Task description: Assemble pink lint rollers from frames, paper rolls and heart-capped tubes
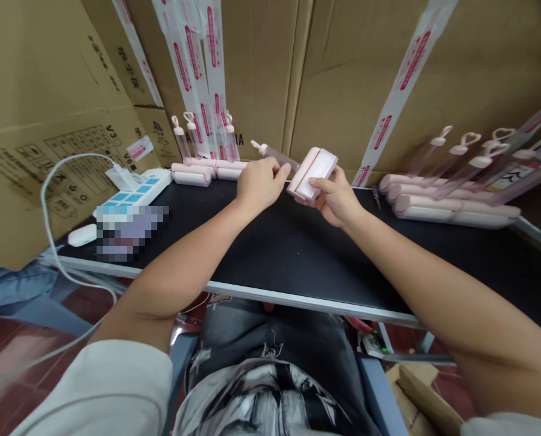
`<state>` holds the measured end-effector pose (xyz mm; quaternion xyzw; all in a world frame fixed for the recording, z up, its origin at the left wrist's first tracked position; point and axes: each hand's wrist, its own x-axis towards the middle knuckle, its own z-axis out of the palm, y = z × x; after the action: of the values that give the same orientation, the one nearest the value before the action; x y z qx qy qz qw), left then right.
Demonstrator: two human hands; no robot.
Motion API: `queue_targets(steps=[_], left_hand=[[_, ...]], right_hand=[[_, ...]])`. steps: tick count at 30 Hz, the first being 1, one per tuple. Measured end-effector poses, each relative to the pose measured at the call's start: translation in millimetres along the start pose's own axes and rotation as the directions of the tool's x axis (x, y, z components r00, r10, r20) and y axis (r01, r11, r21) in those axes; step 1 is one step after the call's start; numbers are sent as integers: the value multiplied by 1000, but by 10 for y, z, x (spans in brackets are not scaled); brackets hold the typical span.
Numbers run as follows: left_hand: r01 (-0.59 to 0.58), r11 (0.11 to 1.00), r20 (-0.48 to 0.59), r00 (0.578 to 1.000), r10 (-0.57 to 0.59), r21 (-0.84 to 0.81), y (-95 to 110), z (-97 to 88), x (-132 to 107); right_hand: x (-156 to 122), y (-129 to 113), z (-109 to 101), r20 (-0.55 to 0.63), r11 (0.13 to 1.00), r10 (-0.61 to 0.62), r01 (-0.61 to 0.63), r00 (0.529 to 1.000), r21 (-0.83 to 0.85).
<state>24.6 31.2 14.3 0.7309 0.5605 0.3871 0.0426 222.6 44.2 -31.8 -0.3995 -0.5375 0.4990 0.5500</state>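
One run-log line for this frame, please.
left hand: holds handle stick | right hand: holds pink roller case | over black table

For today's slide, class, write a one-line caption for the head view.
Both hands, left and right, hold a pink roller above the black table.

A power strip [136, 192] is lying at the left edge of the table [270, 254], with cardboard boxes [261, 72] standing behind. At centre frame, the left hand [257, 183] and right hand [338, 197] are meeting around a roller case [313, 172]; more cases [447, 206] are lying at right.
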Motion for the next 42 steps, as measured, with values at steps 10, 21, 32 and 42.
queue_targets(steps=[10, 21, 32, 42], left_hand=[[303, 768, 127, 951, -282, -564, -215, 226, 150], [407, 911, -207, 899, -387, 64, -1089, -124, 525], [419, 908, -321, 861, -394, 11, -1551, -74, 661], [401, 910, -324, 851, -414, -108, -1490, -61, 638]], right_hand=[[-100, 419, 177, 189, 856, -305, 356, 933, -375], [-108, 539, 96, 352, 831, -46, 231, 935, -506], [223, 472, -282, 115, 736, -299, 306, 947, -604], [446, 311, -628, -56, 684, -529, 387, 847, -618]])
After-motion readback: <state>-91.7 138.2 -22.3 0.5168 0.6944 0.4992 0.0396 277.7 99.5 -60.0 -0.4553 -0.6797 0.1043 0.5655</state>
